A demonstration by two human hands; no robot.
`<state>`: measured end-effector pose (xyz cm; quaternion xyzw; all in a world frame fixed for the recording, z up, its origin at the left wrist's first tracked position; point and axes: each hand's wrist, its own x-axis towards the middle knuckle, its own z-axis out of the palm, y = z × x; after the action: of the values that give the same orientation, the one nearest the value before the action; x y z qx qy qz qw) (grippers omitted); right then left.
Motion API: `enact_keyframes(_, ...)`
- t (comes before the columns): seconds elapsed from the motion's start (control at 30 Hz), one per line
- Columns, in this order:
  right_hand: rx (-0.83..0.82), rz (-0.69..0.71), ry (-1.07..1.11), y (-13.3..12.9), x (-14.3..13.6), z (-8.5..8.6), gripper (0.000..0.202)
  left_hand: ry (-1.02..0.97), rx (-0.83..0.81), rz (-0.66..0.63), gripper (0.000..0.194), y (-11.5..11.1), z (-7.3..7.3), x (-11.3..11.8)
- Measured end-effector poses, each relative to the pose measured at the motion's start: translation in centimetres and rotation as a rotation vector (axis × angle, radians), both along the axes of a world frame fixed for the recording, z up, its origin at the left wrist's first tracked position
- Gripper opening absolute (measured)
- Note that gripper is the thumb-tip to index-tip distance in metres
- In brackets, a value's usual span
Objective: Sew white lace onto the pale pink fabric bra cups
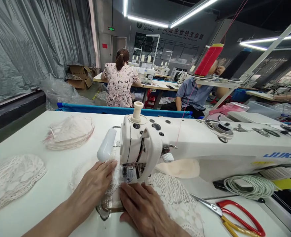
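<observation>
A white sewing machine (135, 141) stands in front of me, its presser foot and needle area low at the front. White lace fabric (116, 181) lies at the left of the presser foot. My left hand (99, 176) rests on its left edge, fingers stretched forward and lying flat. My right hand (143, 204) is palm down just in front of the presser foot, its fingers extended over the cloth edge. Right of that hand lies a lace piece with cord-like strands (172, 194). Parts of the fabric under both hands are hidden.
A stack of pale cut pieces (70, 131) and a lace pile (14, 179) lie on the left of the white table. Scissors with red and yellow handles (224, 210) and a coiled cable (249, 186) lie at right. Two people sit beyond a blue cloth trough (93, 108).
</observation>
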<state>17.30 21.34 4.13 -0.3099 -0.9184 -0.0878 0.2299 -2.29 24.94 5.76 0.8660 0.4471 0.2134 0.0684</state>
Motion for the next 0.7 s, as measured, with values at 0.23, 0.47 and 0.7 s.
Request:
enact_keyframes(0.23,0.004,-0.002,0.0,0.0,0.1,-0.2,0.041,0.182,0.097,-0.035,0.027,-0.5,0.9,-0.1)
enact_keyframes(0.47,-0.016,0.0,-0.024,-0.1,0.1,0.1,0.038,0.303,0.225,-0.008,0.03,-1.0,-0.4,-0.6)
enact_keyframes(0.7,-0.055,0.013,0.011,0.1,0.0,0.5,0.045,0.304,0.172,-0.027,0.029,-0.5,-0.3,-0.6)
